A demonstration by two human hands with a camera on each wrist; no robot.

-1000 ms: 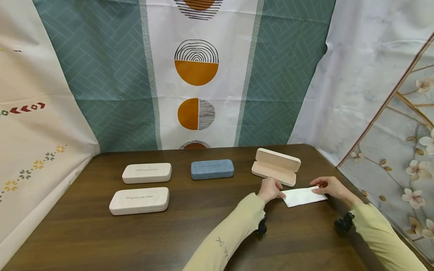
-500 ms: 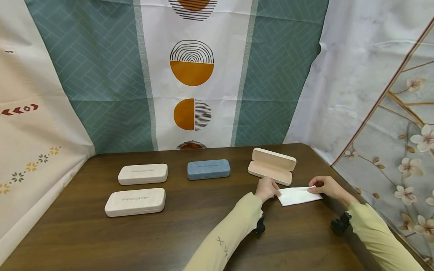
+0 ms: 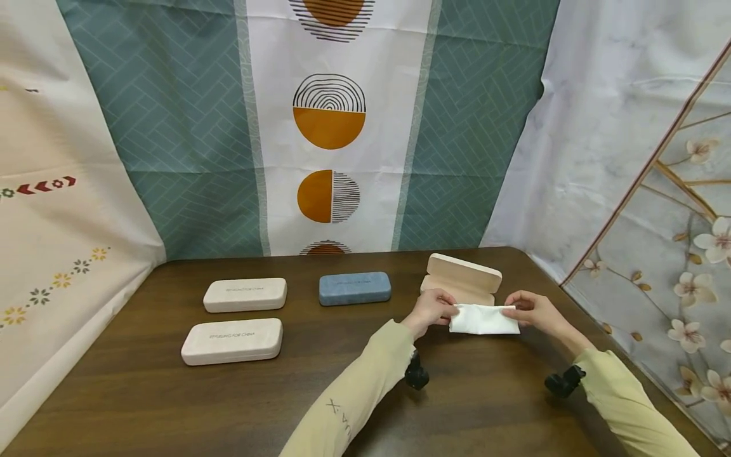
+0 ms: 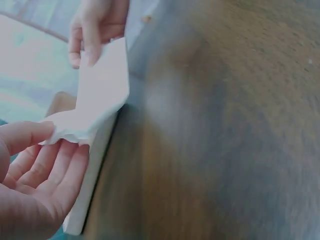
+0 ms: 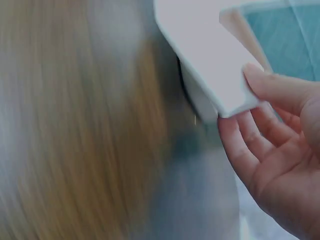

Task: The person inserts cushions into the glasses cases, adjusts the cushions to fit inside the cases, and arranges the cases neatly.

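Observation:
A folded white cloth is stretched between both hands, close in front of the open beige glasses case. My left hand pinches its left end, thumb on top and fingers below, as the left wrist view shows. At the other end, my right hand pinches the cloth the same way, seen in the right wrist view. The case has its lid tilted back, and the cloth overlaps its front edge in the head view. In the left wrist view the cloth sags and wrinkles near the left fingers.
Two closed cream glasses cases, the rear one and the front one, lie on the left of the brown table. A closed blue glasses case lies at the back middle. Patterned curtains hang behind.
Both hands have lifted the cloth off the table and carried it back and slightly left, up to the front of the open case. The other cases stay put.

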